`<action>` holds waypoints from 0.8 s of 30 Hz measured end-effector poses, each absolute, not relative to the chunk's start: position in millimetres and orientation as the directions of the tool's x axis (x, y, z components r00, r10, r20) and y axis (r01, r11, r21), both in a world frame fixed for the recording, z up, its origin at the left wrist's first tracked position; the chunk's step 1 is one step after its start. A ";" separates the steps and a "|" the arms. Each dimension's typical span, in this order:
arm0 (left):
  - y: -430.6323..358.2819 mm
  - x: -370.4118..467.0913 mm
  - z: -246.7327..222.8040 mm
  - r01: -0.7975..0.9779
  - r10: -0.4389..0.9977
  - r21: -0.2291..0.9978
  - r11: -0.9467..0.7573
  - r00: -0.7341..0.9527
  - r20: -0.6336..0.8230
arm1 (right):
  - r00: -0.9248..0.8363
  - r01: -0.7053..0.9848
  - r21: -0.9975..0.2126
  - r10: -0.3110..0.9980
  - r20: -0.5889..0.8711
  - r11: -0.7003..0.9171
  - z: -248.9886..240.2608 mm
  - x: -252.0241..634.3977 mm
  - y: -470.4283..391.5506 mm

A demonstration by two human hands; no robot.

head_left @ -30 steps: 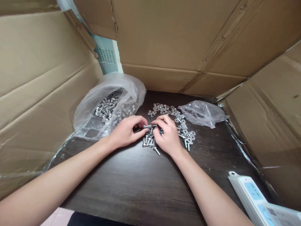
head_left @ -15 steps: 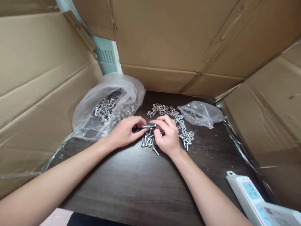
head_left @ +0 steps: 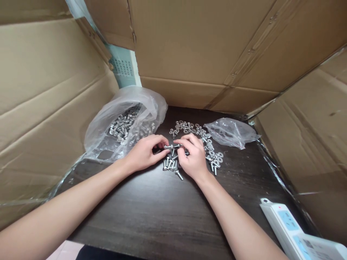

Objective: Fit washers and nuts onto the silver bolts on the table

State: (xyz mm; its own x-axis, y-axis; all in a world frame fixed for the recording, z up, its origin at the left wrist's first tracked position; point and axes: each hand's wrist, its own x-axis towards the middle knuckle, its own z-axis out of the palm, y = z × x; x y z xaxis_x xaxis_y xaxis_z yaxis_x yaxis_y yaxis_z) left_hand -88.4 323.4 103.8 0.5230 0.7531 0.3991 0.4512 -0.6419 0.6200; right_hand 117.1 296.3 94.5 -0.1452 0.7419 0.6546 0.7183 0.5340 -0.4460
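Note:
My left hand (head_left: 150, 151) pinches a silvery bolt (head_left: 168, 147) between thumb and fingertips, just above the table. A nut (head_left: 171, 146) appears to sit along its shank. Close by, my right hand (head_left: 193, 155) is curled, its fingers closed at the right end of the shank; the fingers partly hide that end. Below both hands several loose bolts (head_left: 170, 163) lie in a small pile, with one bolt (head_left: 179, 175) lying nearer to me.
An open plastic bag (head_left: 93, 126) full of bolts stands at the left. Washers and nuts (head_left: 210, 144) spread behind and right of my hands. A crumpled clear bag (head_left: 231, 131) lies back right, and a white power strip (head_left: 282, 224) front right. Cardboard walls (head_left: 189, 43) surround the dark table (head_left: 151, 213).
Both hands stay almost in place around the bolt, with only slight finger movement on the right. The whole view has shifted slightly.

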 end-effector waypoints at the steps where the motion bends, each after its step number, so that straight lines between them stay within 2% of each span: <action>1: 323.5 -88.4 103.7 0.451 0.752 0.619 -0.643 0.523 0.400 | -0.154 0.715 -0.446 0.743 0.651 0.539 94.6 117.1 296.1; 9: 323.4 -88.6 103.9 0.448 0.751 0.619 -0.645 0.522 0.404 | -0.185 0.666 -0.433 0.696 0.693 0.608 98.3 116.6 294.0; 16: 323.0 -89.2 104.2 0.448 0.749 0.617 -0.647 0.524 0.405 | -0.207 0.724 -0.444 0.780 0.590 0.528 92.9 117.4 297.1; 24: 323.1 -89.6 103.8 0.446 0.750 0.620 -0.645 0.525 0.402 | -0.214 0.701 -0.450 0.765 0.607 0.553 92.4 117.9 297.2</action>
State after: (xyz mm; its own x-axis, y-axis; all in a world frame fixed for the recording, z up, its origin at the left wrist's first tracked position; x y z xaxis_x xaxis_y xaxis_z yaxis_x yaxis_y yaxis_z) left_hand -89.6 323.1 103.8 0.5250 0.7502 0.4019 0.4464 -0.6448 0.6205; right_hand 117.9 297.2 92.4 -0.2135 0.7653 0.6072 0.7010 0.5529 -0.4503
